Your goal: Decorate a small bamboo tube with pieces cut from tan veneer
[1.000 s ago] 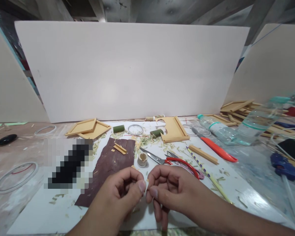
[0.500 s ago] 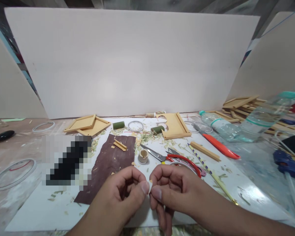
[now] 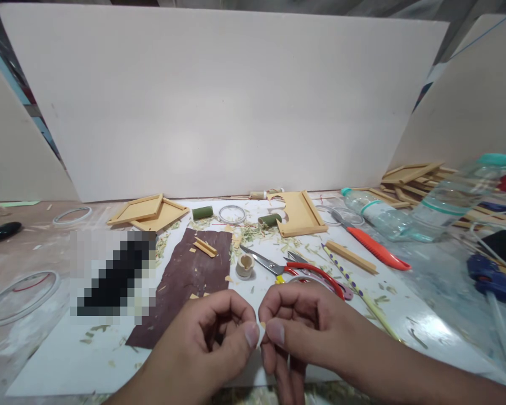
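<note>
My left hand (image 3: pixel 227 332) and my right hand (image 3: pixel 293 329) meet low in the middle of the view, thumbs and forefingers pinched. Between the fingertips shows a small pale piece (image 3: pixel 261 334) with a tan edge; most of it is hidden by the fingers. Both hands seem to grip it. Just beyond stands a short hollow bamboo ring (image 3: pixel 245 266) with a notched rim. Red-handled scissors (image 3: pixel 274 266) lie behind my right hand, blades pointing away to the left. A brown sandpaper sheet (image 3: pixel 181 281) lies beyond my left hand, bearing a grooved wooden strip (image 3: pixel 205 247) and tan scraps.
Green bamboo pieces (image 3: pixel 202 212), a cut-out wooden frame panel (image 3: pixel 303 216) and shavings lie at the back. To the right are a yellow pencil (image 3: pixel 375 312), a wooden stick (image 3: pixel 349 257), a red-orange cutter (image 3: pixel 377 247), plastic bottles (image 3: pixel 382 216) and a blue glue gun (image 3: pixel 491 275).
Both hands have shifted very slightly, and a little more of the pale piece shows between the fingertips. The whole view has tilted a little. Nothing on the table has visibly moved.
</note>
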Demonstrator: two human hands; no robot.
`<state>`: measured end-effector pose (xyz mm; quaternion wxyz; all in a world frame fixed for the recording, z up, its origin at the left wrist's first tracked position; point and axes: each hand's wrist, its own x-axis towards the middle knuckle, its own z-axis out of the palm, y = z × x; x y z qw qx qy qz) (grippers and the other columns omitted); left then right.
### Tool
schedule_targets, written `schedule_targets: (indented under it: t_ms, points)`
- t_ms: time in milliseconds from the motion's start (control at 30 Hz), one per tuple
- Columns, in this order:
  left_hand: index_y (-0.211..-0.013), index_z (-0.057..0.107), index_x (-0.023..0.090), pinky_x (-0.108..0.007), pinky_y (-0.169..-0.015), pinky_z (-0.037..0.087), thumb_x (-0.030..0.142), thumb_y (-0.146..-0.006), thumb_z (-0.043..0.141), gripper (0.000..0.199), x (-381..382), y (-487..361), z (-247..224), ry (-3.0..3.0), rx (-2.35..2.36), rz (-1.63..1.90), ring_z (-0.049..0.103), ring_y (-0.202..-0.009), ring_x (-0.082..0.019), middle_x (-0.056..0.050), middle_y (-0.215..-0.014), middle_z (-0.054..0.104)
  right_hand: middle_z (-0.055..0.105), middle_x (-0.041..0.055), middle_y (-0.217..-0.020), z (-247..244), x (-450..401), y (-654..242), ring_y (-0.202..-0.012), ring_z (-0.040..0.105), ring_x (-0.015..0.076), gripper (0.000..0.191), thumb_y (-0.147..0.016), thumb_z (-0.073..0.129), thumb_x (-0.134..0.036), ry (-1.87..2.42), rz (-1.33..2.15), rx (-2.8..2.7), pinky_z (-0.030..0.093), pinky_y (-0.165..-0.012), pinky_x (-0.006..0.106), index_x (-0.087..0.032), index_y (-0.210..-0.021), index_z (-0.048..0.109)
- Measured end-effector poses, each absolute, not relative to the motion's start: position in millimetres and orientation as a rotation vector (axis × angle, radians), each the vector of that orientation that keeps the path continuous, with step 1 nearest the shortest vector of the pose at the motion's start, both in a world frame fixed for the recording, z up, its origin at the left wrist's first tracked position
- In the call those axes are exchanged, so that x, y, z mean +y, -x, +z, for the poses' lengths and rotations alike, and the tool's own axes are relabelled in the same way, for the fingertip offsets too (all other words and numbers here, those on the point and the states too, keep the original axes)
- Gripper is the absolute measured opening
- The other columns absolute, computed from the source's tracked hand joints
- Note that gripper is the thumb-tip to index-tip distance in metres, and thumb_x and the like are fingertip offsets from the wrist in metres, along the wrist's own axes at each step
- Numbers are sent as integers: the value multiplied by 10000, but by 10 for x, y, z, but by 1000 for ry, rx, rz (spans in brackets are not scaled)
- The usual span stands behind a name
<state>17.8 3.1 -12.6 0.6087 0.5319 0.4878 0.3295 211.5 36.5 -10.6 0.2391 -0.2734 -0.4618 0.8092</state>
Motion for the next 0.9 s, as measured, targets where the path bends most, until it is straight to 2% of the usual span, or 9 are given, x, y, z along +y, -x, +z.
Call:
schedule_targets:
  t_ms: [533,767,900]
  points:
    - [-764,571,185,-224,-485,230,627,-840,694,466,31,-174,-102,-1235,1128,713,303,-532,-94,62,-599,433,739,33,-741,-73,354,-2132,-547,719,129,315,-795,852,-370,831,2206,-1309,571,-493,172,-158,-850,625]
    - [-778,594,179,-229,-507,257,616,-845,696,454,37,-164,-119,-1243,1093,707,348,-554,-106,44,-624,466,727,11,-723,-105,361,-2136,-511,703,96,254,-839,811,-320,805,2210,-1329,572,-499,155,-161,-863,615]
    - [-797,590,180,-233,-517,270,575,-874,678,412,43,-145,-156,-1277,1100,680,360,-573,-112,31,-655,505,724,5,-730,-123,369,-2140,-528,711,107,283,-821,832,-339,794,2209,-1319,579,-502,167,-162,-861,616]
